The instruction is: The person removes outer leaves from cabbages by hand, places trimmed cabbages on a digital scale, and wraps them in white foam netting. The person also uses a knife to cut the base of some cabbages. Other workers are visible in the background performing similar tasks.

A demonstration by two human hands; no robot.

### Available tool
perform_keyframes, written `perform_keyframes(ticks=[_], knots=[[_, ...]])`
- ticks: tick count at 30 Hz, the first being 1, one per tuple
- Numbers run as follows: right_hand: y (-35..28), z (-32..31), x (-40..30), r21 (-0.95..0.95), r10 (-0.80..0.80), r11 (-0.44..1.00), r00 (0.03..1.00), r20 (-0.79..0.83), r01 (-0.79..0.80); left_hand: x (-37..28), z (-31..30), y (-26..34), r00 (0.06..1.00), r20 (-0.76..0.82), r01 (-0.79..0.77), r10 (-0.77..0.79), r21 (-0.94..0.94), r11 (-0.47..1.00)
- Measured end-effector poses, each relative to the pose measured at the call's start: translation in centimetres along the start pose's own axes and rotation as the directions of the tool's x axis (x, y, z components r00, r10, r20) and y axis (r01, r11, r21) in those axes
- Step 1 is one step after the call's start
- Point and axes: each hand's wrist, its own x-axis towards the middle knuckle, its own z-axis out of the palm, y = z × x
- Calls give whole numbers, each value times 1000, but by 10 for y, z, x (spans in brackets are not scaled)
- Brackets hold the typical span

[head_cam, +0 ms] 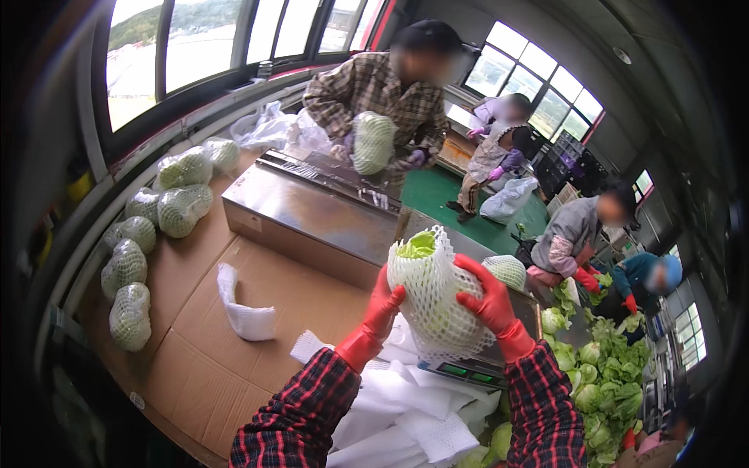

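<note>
A head of lettuce in a white foam net sleeve (436,304) is held up between my two hands. Green leaves (418,244) show at the sleeve's open upper end. My left hand (383,301), in a red rubber glove, presses its left side. On the right side, my right hand (488,307) grips with the thumb and fingers spread over the netting. Below lies a pile of flat white foam net sleeves (404,409), partly covering a digital scale (468,374). Another netted lettuce (506,270) sits just beyond my right hand.
Film-wrapped netted lettuces (130,316) line the cardboard-covered table (199,362) by the windows. A stray foam sleeve (246,304) lies there too. Beyond the metal wrapping machine (310,205), a co-worker (380,88) handles a netted lettuce (373,143). Loose lettuces (608,374) are heaped at right.
</note>
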Motion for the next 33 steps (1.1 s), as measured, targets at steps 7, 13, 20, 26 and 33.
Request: perform_keyframes(ticks=[7,13,20,26,33], knots=[[29,-14,-13,173,214,964,976,-48,-203,-6,-51,-24,997,-81,5,-17,-150,989],[4,50,-43,58,207,978,968,-139,-201,6,-37,-28,993,-120,-23,-10,-265,964],[6,64,-29,626,384,766,885,-263,-147,22,-22,2,980,-191,-92,53,-201,975],[29,77,9,826,426,534,901,-76,-183,48,-67,67,996,-84,9,-22,-148,989],[58,109,101,697,291,675,955,51,-243,83,-102,96,961,-271,-56,56,6,998]])
